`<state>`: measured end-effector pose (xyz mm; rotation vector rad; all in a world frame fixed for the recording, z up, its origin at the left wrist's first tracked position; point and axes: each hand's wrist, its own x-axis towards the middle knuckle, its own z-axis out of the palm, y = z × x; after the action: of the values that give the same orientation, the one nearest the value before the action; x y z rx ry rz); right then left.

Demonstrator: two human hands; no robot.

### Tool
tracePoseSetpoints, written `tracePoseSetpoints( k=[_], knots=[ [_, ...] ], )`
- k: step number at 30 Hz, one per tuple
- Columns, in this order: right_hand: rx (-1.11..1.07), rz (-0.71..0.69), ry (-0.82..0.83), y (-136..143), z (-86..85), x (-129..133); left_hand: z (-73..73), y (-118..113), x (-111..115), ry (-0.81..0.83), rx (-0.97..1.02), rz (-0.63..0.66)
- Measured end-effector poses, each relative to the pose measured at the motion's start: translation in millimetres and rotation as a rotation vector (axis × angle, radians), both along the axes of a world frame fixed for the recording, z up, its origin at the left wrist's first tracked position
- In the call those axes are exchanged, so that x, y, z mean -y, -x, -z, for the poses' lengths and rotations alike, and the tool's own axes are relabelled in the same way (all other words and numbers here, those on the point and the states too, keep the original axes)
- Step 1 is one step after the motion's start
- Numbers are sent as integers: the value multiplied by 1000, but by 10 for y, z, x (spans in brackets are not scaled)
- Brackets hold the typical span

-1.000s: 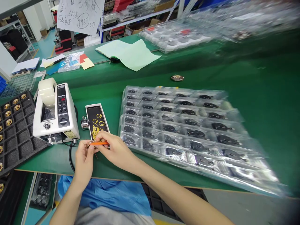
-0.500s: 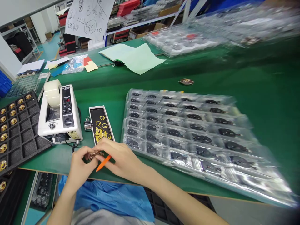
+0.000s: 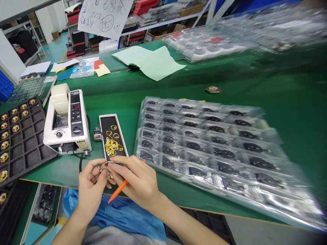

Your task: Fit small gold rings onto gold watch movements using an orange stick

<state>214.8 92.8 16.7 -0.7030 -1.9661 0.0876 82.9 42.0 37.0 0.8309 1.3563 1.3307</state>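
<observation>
My left hand (image 3: 90, 187) is closed round a small brownish metal part (image 3: 107, 171) at the table's front edge. My right hand (image 3: 140, 180) touches the same part with its fingertips and also holds an orange pointed tool (image 3: 119, 191), its tip aimed down and left. Just beyond my hands lies a white-rimmed box (image 3: 122, 139) with many thin yellow rings (image 3: 112, 146) inside. A small silver counter (image 3: 97, 134) rests against the box's left side. The fingers partly cover the metal part, so its details are unclear.
A white tape dispenser (image 3: 81, 131) stands left of the box, beside a black foam tray (image 3: 33, 158) of gold parts. Stacked clear plastic trays (image 3: 192, 146) with black parts fill the right. Behind them lie a loose metal part (image 3: 213, 90) and pale green sheets (image 3: 159, 64).
The metal part has been turned between my fingers, and my right hand has opened out and tilted. The orange tool sits lower. The whole view has shifted slightly.
</observation>
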Motion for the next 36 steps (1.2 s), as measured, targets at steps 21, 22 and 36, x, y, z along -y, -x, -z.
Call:
tracePoseSetpoints(
  k=[21,22,36],
  knots=[
    [36,-112,-111,-65,101,-67,71,-72,68,-113,-247,-95],
    [39,-114,-111,-65,96,-67,72,-77,68,-116,-245,-99],
    [-21,-42,-49,25,37,15,86,-87,61,-135,-220,-108]
  ],
)
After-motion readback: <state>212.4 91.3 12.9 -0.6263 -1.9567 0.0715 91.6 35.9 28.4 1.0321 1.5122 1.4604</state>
